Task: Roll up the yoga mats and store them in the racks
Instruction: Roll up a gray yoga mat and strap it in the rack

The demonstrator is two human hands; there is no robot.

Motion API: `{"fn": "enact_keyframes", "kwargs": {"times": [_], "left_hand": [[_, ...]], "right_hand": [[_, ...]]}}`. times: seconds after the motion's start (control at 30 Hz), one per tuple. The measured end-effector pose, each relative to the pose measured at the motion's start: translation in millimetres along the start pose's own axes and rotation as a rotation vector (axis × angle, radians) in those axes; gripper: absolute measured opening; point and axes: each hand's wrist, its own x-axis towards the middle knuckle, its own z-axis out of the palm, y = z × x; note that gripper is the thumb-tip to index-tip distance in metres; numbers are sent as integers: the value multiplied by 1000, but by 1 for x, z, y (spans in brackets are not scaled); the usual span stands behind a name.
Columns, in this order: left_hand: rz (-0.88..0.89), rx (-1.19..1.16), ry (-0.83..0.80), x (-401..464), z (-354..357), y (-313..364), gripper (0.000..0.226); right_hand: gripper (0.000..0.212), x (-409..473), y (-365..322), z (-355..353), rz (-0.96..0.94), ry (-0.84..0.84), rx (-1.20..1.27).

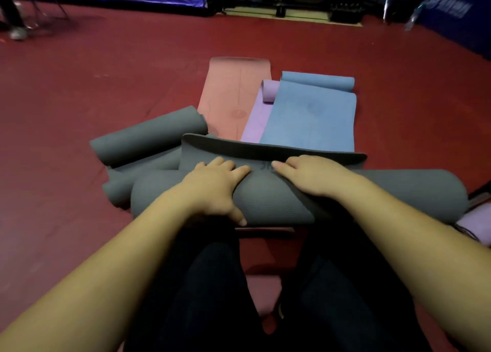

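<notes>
1. Left hand and right hand both press palm-down on the grey roll just past the knees. Left fingers are draped over the top with the thumb hooked under the near edge; right fingers are straight, no grasp.
2. The roll's long axis runs left-right and its loose flap lies just beyond the fingertips, so the next push likely goes away from the body.
3. Further out lie a rolled grey mat, then pink mat, purple mat and blue mat, partly unrolled.
4. No racks identifiable.
</notes>
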Motion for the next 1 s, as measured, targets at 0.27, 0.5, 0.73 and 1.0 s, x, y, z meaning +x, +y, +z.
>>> {"fn": "enact_keyframes", "kwargs": {"times": [0.27, 0.5, 0.73, 1.0], "left_hand": [[24, -195, -144, 35, -11, -14, 112], [48, -191, 396, 4, 23, -3, 85], [-143, 151, 378, -9, 81, 27, 120], [-187, 214, 258, 0, 66, 25, 121]], "right_hand": [[79, 14, 1, 1, 117, -42, -19], [78, 33, 4, -1, 159, -129, 20], [76, 57, -1, -7, 211, -255, 107], [68, 54, -7, -17, 202, -301, 123]]}}
